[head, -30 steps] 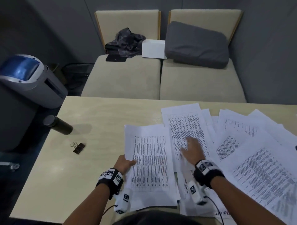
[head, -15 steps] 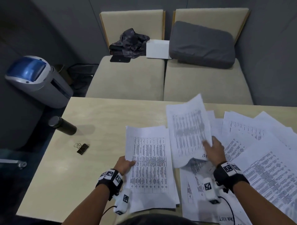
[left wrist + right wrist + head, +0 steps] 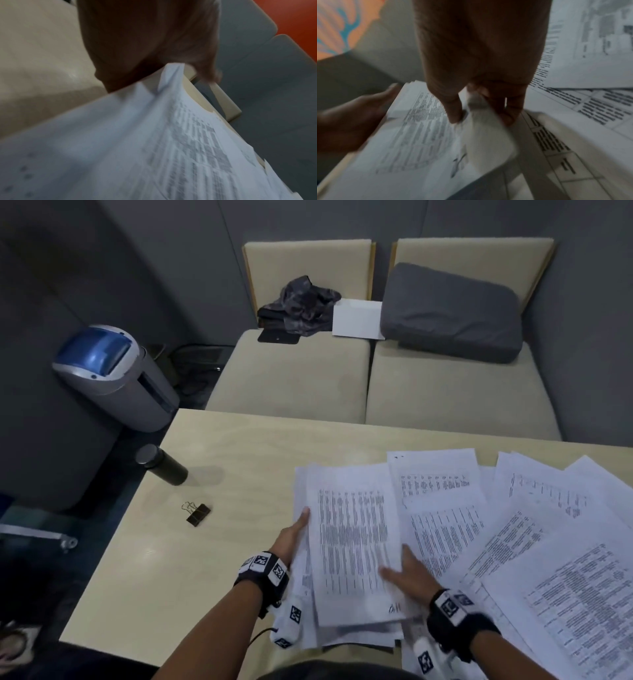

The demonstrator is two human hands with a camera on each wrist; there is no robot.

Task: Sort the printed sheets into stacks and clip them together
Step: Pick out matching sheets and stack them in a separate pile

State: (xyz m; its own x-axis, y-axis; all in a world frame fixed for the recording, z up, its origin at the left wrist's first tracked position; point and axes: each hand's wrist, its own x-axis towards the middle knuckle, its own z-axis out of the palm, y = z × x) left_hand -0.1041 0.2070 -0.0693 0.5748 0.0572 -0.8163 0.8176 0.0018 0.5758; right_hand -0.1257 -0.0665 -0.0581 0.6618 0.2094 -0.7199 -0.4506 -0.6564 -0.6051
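Both hands (image 3: 291, 539) (image 3: 409, 575) flank the stack (image 3: 352, 542) near the table's (image 3: 239, 446) front edge.

The left half of the table (image 3: 219, 542) lay bare, giving a hand open passage, with only a binder clip (image 3: 197, 514) near its middle and a dark bottle (image 3: 161, 464) at the far left corner. The right half was blocked by loose sheets (image 3: 534, 559) overlapping to the edge. Beside them the stack (image 3: 352, 546) seemed hemmed by both hands, though the wrist views were blurred.
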